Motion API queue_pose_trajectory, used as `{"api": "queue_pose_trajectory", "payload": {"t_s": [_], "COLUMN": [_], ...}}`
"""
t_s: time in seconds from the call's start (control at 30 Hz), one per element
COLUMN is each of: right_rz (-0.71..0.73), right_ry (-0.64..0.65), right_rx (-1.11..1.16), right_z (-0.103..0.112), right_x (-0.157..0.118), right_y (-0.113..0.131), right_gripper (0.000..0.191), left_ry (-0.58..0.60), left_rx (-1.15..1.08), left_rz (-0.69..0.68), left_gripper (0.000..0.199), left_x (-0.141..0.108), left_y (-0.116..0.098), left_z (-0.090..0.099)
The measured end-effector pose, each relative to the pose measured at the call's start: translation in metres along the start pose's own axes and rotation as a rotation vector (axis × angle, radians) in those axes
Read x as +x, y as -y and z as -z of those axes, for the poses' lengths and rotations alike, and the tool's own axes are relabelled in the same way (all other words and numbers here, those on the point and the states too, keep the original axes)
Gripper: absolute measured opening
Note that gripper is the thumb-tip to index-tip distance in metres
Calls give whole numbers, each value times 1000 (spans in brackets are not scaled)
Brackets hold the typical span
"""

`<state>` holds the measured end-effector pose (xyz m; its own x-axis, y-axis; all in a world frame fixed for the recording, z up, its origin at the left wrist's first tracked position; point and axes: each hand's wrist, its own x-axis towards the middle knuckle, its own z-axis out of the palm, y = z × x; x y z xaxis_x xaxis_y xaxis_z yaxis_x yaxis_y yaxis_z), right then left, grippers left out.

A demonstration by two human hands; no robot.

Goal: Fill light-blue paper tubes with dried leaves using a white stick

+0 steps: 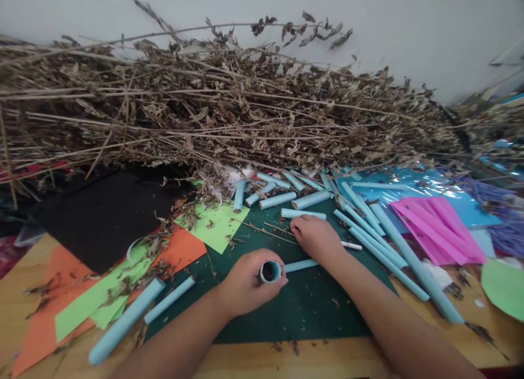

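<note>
Blue tube [278, 270] upright in left hand [248, 280], right hand [315, 236] beyond it.

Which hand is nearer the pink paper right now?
Right. The right hand is over the green sheet, left of the pink paper, with blue tubes between them. The left hand is farther left and closer to the camera, holding another tube.
</note>
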<state>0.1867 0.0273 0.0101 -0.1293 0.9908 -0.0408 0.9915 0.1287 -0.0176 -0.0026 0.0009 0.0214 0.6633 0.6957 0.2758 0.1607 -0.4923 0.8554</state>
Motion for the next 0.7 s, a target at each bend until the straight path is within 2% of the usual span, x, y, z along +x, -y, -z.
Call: {"api": "queue_pose_trajectory", "payload": {"t_s": [0.3, 0.5, 0.7], "right_rz": [106, 157, 166], "right_ry": [50, 84, 64], "right_rx": [-101, -160, -96], "right_z": [15, 15, 10], "right_x": [29, 33, 35], "right_y": [14, 20, 20], "right_gripper": [20, 18, 17], "left_ry": [8, 37, 26], "left_rx": [-11, -1, 18], "left_rz": [-2, -3, -11], "left_gripper": [9, 11, 14], "left_x": [-1, -2, -4], "left_y": [1, 4, 4], "left_z": [2, 1, 0]}}
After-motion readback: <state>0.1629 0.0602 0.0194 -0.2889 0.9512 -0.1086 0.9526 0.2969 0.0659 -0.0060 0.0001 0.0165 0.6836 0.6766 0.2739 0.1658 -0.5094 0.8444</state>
